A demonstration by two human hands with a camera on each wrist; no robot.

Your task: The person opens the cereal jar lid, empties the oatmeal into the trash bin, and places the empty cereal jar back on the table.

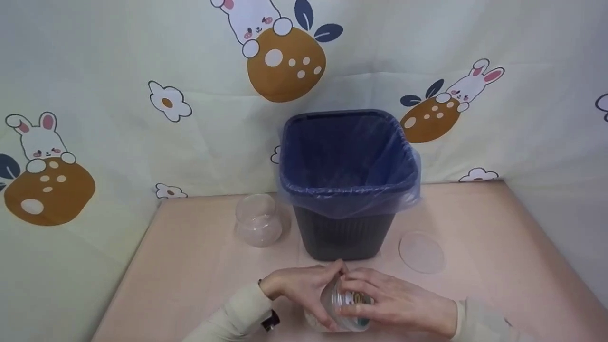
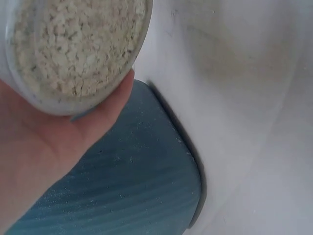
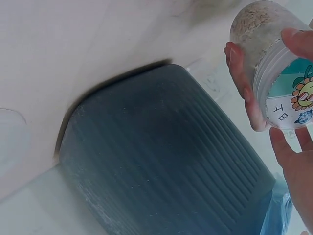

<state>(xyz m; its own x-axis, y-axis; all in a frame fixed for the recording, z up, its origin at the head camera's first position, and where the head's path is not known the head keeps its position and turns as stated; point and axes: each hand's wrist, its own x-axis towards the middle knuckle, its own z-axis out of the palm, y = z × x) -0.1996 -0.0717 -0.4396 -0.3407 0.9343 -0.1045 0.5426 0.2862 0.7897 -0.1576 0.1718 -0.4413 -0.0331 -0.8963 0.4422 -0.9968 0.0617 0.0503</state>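
Observation:
A clear plastic jar (image 1: 333, 298) is held tilted between both hands, low in the head view. Pale flakes fill part of it, seen through its base in the left wrist view, where the jar (image 2: 85, 46) is near. My left hand (image 1: 304, 287) wraps round the jar's body. With fingers and thumb my right hand (image 1: 403, 302) grips the rim of the lid (image 3: 289, 95), which bears a green and white label with a cartoon sun or flower. Whether the lid is loose cannot be told.
Just beyond the hands stands a dark bin (image 1: 344, 232) lined with a blue bag (image 1: 408, 190). Left of it is a round clear bowl (image 1: 259, 221). A clear disc (image 1: 422, 252) lies to its right on the pinkish table (image 1: 190, 266). Patterned cloth (image 1: 213, 137) hangs behind.

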